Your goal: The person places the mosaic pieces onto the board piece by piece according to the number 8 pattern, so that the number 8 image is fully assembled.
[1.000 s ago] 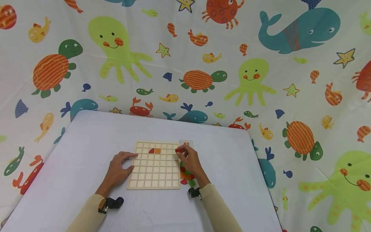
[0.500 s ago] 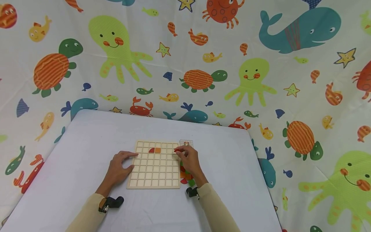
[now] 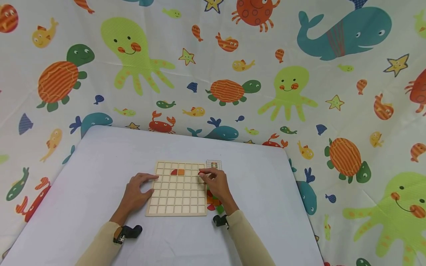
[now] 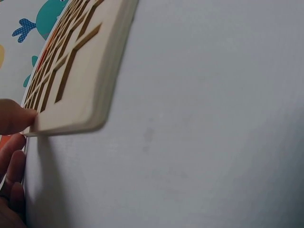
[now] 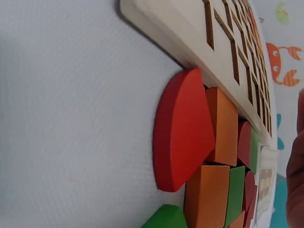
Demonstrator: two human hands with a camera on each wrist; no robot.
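Observation:
A pale wooden grid board lies on the white table. In one of its upper rows, a red quarter-round block sits beside an orange square block. My left hand rests against the board's left edge, index finger and thumb apart; in the left wrist view the thumb touches the rim. My right hand pinches a small red block over the board's upper right edge; its shape is mostly hidden by the fingers.
Loose blocks lie along the board's right side, among them a red quarter-round block, orange blocks and green blocks. A small printed grid card lies behind the right hand. A sea-animal patterned cloth hangs behind the table.
My right hand has shifted slightly left with the red block, from the board's right edge inward, and turned the block between its fingertips. The left hand has stayed put.

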